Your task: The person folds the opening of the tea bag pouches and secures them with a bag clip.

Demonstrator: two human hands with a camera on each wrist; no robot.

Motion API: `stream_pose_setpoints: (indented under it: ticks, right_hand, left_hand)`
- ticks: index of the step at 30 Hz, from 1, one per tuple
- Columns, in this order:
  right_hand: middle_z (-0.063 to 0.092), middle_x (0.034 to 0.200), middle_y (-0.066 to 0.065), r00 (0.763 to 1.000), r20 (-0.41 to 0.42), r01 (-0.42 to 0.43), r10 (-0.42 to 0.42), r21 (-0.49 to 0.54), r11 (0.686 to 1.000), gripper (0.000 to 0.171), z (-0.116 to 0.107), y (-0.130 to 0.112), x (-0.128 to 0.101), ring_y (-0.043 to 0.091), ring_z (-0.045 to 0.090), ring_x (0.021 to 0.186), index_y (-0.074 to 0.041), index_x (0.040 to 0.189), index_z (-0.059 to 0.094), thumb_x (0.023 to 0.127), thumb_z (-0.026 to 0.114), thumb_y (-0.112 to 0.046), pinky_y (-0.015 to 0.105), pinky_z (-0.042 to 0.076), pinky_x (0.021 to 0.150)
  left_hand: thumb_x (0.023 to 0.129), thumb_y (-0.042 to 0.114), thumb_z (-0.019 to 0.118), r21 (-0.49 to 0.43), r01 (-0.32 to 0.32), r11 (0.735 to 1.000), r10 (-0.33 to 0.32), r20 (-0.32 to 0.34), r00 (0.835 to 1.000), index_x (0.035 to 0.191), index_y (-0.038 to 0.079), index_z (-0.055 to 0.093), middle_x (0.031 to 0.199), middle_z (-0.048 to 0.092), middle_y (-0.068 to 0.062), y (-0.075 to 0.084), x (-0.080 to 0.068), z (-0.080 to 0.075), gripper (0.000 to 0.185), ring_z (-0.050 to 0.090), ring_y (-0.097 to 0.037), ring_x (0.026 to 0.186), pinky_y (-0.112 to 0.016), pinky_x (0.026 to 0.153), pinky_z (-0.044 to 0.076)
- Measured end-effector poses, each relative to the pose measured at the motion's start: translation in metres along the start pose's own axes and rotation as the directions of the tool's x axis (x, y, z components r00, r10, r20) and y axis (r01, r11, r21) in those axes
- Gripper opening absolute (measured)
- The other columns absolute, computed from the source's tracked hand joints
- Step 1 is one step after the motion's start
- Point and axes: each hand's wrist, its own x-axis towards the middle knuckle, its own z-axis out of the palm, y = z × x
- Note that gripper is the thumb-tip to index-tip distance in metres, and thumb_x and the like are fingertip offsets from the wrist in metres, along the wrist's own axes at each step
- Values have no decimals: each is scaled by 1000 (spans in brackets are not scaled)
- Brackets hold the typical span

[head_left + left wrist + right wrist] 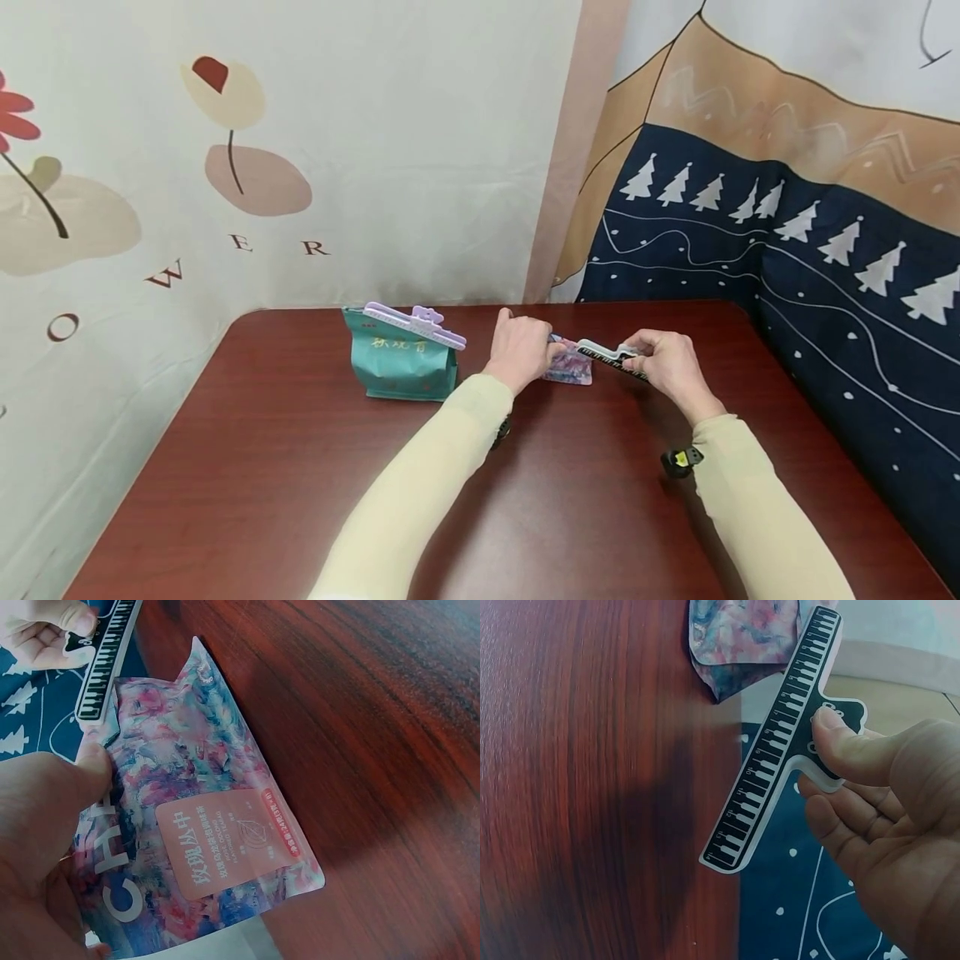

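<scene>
Dark red wood-grain tabletop [300,483] fills a corner between a flower-print wall cloth [300,142] and a navy tree-print cloth [825,250]. Near the far edge stands a teal bag [401,367] sealed with a lilac clip [414,324]. Beside it, toward the middle, the left hand [517,350] grips a pink-and-blue marbled pouch [202,817]; only the left wrist view shows its salmon label. The right hand [671,362] pinches a piano-key clip [776,750] at the pouch's top.
</scene>
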Motion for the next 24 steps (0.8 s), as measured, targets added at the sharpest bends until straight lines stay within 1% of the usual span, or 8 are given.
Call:
stream_pose_setpoints:
  ticks: [2,6,10,17,24]
  right_hand:
    - [76,89,16,1000,-5,2,-2,-2,1000,17,1,0,0,29,63,78,-4,99,79,83,83,2,31,48,63]
    - [76,87,15,1000,-17,6,-6,4,1000,19,4,-1,2,28,64,76,-4,98,79,81,84,3,32,48,63]
    - [77,87,16,1000,-25,13,-13,17,1000,19,5,-3,3,27,65,75,-3,99,79,81,84,3,33,47,64]
    - [77,90,17,999,-37,15,-14,24,1000,19,9,-5,2,28,66,78,-3,99,79,81,84,3,34,47,65]
    - [77,90,16,997,-67,43,-40,37,998,19,14,-7,2,29,67,79,-3,97,79,81,84,4,33,47,65]
  left_hand:
    - [95,60,65,21,-5,1000,5,1,1000,100,20,81,69,67,6,0,0,0,43,62,-11,73,-36,84,37]
    - [96,60,63,51,-13,999,13,-9,1000,95,21,80,70,67,6,0,1,2,43,65,-11,74,-36,82,36]
    - [96,59,64,39,-13,999,14,-22,1000,92,21,80,71,68,5,-1,1,3,41,66,-12,76,-37,82,36]
    - [96,60,64,32,-9,999,9,-7,1000,96,21,80,73,69,6,-2,1,1,42,66,-12,77,-37,83,36]
    - [96,61,64,33,-13,999,14,-20,1000,95,21,81,72,70,6,-1,0,1,43,65,-11,74,-36,81,36]
